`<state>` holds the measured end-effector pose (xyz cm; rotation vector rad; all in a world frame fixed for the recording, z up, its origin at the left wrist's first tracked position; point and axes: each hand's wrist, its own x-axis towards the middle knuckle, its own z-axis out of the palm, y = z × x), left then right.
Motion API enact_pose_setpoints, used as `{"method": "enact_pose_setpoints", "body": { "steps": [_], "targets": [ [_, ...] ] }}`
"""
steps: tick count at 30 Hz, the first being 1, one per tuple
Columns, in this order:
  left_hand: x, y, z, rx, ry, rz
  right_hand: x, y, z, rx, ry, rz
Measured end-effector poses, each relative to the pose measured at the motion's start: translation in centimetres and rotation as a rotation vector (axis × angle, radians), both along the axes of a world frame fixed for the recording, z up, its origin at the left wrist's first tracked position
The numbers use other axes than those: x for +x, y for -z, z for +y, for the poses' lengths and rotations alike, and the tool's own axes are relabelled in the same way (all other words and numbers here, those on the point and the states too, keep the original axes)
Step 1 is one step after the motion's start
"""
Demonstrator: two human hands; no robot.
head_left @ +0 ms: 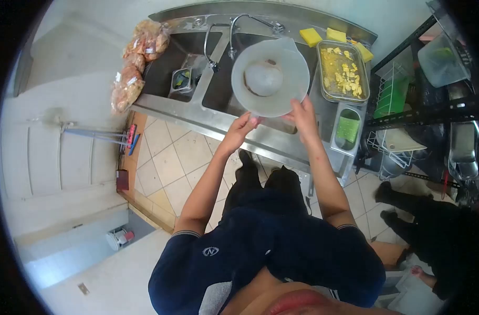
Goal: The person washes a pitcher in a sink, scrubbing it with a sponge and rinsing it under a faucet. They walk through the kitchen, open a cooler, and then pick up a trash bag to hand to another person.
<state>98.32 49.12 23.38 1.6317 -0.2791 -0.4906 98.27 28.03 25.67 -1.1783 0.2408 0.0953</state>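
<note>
Over the sink, a large translucent white plastic jug point(241, 67) with a pouring spout is tipped so that its round mouth faces me. My left hand point(240, 132) is closed on its near rim, with the thumb lying along the edge. On the right side of the same rim, my right hand point(304, 118) also grips, fingers partly hidden behind the wall. Beyond the jug stands a curved chrome faucet point(234, 32). The sink basin point(218, 79) shows partly beneath it.
Right of the sink sit a wire-rimmed tray with yellow pieces point(349, 79), yellow sponges point(311, 37) and a metal pan with a green pad point(347, 128). Bagged food point(128, 86) lies on the left edge. A small metal container point(181, 79) is in the left basin. Another person point(428, 226) is at right.
</note>
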Motion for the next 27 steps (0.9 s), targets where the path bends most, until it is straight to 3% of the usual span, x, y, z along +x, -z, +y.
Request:
{"method": "enact_pose_setpoints", "body": {
  "steps": [3,5,6,7,9,10,15,17,19,23,25,26,27],
  "targets": [
    [4.1,3.9,1.3,-0.012,0.107,0.11,3.7,4.5,1.5,-0.167,0.144,0.066],
    [6.8,4.4,2.9,0.375,0.087,0.089,6.6,7.6,1.7,-0.238,0.178,0.042],
    [8.4,7.5,4.6,0.379,0.032,-0.215,7.7,9.2,2.5,-0.294,0.199,0.025],
    [10.5,7.7,5.7,0.361,0.05,-0.243,9.5,10.3,3.3,-0.307,0.227,0.004],
    [12.4,9.3,8.2,0.385,-0.009,0.035,11.3,12.9,4.3,-0.487,0.203,0.226],
    [13.8,10.3,9.3,0.413,-0.04,-0.17,12.4,13.5,4.6,-0.506,0.156,0.274],
    [21.6,11.1,10.2,0.387,-0.042,-0.194,15.9,17.8,7.2,-0.384,0.108,0.35],
    [24.6,11.4,9.3,0.327,-0.132,-0.334,15.8,19.0,8.1,-0.374,0.094,0.382],
    [27.3,12.0,8.2,0.294,-0.151,-0.272,15.5,21.5,9.1,-0.362,0.134,0.419],
    [30.2,10.7,6.2,0.344,-0.259,-0.177,14.6,20.0,10.1,-0.34,0.147,0.41],
    [32.3,12.7,5.8,0.259,-0.179,-0.212,15.2,22.6,9.0,-0.675,0.213,0.49],
    [32.7,13.2,5.8,0.203,-0.164,-0.12,16.0,21.8,8.0,-0.677,0.264,0.497],
    [32.7,13.9,5.8,0.154,-0.149,-0.02,17.2,20.6,7.3,-0.861,0.364,0.403]
  ]
}}
